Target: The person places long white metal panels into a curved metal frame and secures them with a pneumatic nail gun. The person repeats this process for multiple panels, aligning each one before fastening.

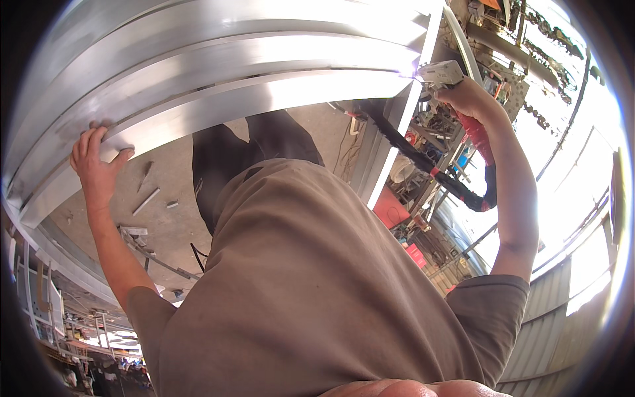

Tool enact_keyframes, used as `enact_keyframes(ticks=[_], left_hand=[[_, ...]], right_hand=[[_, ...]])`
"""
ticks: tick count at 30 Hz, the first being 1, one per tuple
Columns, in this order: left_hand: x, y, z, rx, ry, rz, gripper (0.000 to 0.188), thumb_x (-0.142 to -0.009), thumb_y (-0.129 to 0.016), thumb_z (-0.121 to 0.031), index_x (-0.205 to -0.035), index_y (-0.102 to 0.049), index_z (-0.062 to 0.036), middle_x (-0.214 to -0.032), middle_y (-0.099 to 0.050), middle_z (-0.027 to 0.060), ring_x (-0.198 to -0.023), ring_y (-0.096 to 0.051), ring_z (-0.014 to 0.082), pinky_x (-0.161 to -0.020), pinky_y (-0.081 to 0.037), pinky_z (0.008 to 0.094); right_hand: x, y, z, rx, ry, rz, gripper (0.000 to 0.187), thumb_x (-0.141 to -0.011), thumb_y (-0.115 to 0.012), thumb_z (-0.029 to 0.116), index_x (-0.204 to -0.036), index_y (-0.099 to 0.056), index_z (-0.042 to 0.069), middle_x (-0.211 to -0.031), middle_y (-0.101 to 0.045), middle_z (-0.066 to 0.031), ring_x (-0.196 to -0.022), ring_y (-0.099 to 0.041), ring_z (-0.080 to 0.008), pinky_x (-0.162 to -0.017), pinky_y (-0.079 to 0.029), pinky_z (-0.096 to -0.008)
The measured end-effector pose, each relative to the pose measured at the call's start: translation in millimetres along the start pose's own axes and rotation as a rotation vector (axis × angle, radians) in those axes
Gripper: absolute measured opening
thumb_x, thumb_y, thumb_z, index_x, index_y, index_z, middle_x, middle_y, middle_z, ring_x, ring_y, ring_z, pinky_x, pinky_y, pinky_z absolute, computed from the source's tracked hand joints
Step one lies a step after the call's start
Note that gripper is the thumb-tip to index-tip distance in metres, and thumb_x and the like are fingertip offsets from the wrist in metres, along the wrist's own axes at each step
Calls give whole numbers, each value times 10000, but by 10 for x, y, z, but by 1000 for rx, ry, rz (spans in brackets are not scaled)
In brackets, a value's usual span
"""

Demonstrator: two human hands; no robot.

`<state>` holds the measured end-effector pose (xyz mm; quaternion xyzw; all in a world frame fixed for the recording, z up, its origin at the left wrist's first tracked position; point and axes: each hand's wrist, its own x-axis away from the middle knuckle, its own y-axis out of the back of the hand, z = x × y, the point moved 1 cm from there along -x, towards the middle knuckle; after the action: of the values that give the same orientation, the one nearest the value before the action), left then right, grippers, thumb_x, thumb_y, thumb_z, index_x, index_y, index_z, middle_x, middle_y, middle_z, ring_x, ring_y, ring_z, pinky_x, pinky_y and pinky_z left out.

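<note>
My left hand [98, 162] grips the near edge of a long shiny metal bar [218, 106], thumb on the near side and fingers over the top. Several similar bars run parallel beyond it. My right hand [473, 99] is wrapped around a pale, boxy handheld welding gun [442, 73]. Its tip sits at the right end of the bars, where they meet a metal crosspiece [403, 119]. A small violet-white glow shows at that joint. From the gun's red-covered lower part a thick black hose [423, 162] with red bands loops down and back to the left.
Offcuts such as a short metal strip [146, 202] lie on the concrete floor [178, 175] under the bars. A red panel [391, 206] and cluttered racks stand to the right. Corrugated sheeting [546, 331] closes off the lower right. More clutter fills the far lower left.
</note>
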<state>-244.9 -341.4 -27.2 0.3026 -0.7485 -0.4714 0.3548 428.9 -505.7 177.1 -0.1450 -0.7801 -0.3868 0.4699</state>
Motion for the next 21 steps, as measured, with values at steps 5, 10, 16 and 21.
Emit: enact_keyframes(ticks=[5, 10, 16, 21], left_hand=[[6, 15, -10, -14, -16, -18, 688, -688, -919, -366, -1278, -656, -129, -1358, -600, 54, -1305, -509, 314, -1102, -350, 511], [10, -2, 6, -13, -9, -13, 691, -690, -918, -372, -1283, -654, -135, -1359, -599, 51, -1306, -508, 310, -1104, -346, 509], [22, -5, 5, -5, 0, 0, 701, -688, -918, -377, -1290, -648, -138, -1372, -591, 50, -1311, -501, 306, -1110, -340, 506], [15, 8, -11, -9, 1, 0, 707, -684, -919, -377, -1291, -647, -139, -1373, -589, 55, -1316, -498, 311, -1115, -339, 506]], right_hand=[[55, 43, 65, 40, -9, 28, 359, -879, -751, 269, -1125, -725, 8, -794, -704, -75, -688, -671, -190, -677, -545, -367], [73, 13, 92, 16, 1, -2, 231, -888, -708, 176, -1051, -707, 11, -692, -659, -66, -569, -622, -171, -548, -490, -339], [122, 17, 120, 55, -22, -9, 229, -883, -714, 196, -1016, -714, 10, -697, -678, -69, -595, -641, -180, -583, -501, -354], [160, 35, 183, 103, -89, 12, 243, -879, -714, 206, -1029, -718, 16, -727, -689, -74, -630, -657, -192, -615, -513, -365]])
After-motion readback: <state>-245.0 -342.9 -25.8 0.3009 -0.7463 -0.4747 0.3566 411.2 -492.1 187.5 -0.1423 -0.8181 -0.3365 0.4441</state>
